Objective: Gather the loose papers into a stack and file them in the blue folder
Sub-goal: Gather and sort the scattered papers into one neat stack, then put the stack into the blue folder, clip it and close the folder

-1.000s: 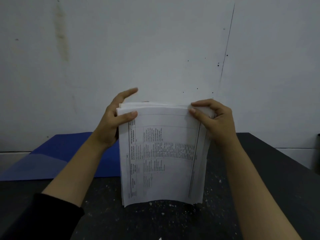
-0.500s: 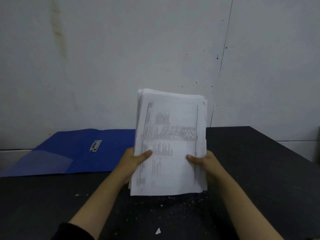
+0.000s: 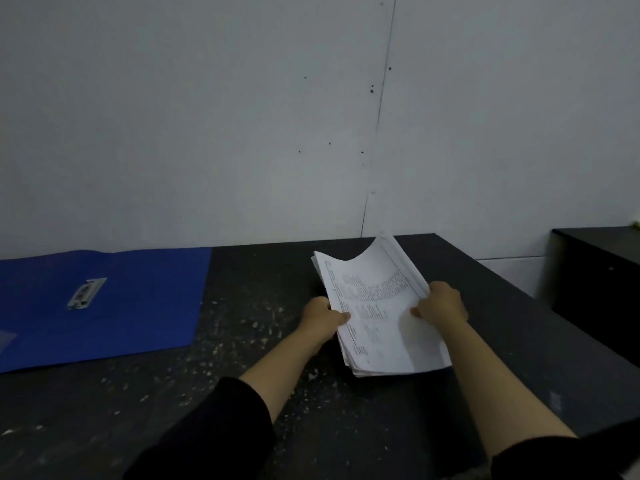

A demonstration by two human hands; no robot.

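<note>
**Fingers of both hands clamp the paper stack over the dark counter**

The fingers of the left hand [image 3: 323,315] curl under the left edge of the paper stack [image 3: 377,313], with the thumb pressed on the top sheet; the right hand [image 3: 441,303] grips the opposite edge the same way, thumb on top and the other fingers hidden beneath. Both hands hold the stack firmly, and neither is spread wide. The stack lies tilted, printed side up, its far edge curling upward and its near edge low over the counter [image 3: 263,341]; whether that edge touches the surface cannot be told. It sits toward three o'clock of the view's centre. The blue folder [image 3: 138,299] lies open and flat on the counter at nine o'clock, well apart from the stack, with its metal clip [image 3: 86,293] showing on the inner face. Pale flecks dot the counter between folder and hands. A dark cabinet [image 3: 595,282] stands at the far right, and a grey wall [image 3: 207,116] rises behind.
</note>
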